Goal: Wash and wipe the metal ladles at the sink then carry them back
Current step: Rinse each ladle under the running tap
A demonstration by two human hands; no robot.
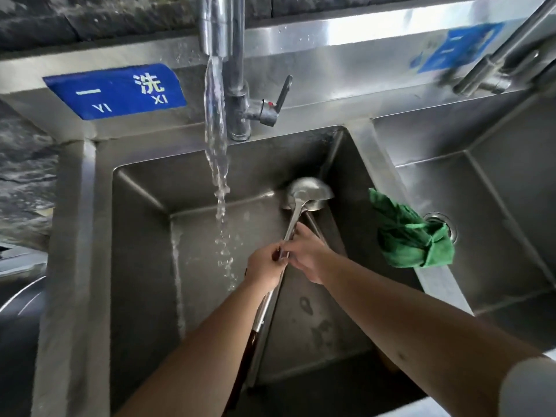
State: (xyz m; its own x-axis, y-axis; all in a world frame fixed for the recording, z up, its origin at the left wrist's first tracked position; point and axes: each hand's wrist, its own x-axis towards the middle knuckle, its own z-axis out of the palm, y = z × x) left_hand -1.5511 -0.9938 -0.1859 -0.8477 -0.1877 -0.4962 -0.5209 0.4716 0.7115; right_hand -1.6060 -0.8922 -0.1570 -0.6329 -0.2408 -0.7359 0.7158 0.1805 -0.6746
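A long metal ladle [310, 192] with a dark red handle end lies slanted inside the left steel sink basin [141, 266], its bowl against the far right corner. A second ladle shaft seems to lie beside it, mostly hidden. My left hand [264, 267] grips the ladle shaft at mid-length. Just above it, my right hand [310, 251] curls its fingers round the same shaft. Water [218, 164] streams from the faucet [215, 22] to the left of both hands.
A crumpled green cloth [412, 233] sits on the divider between the two basins. The right basin [496, 206] shows a drain. The faucet lever [282, 91] stands behind the left basin, beside a blue sign [114, 90]. A second tap [496, 67] is at the far right.
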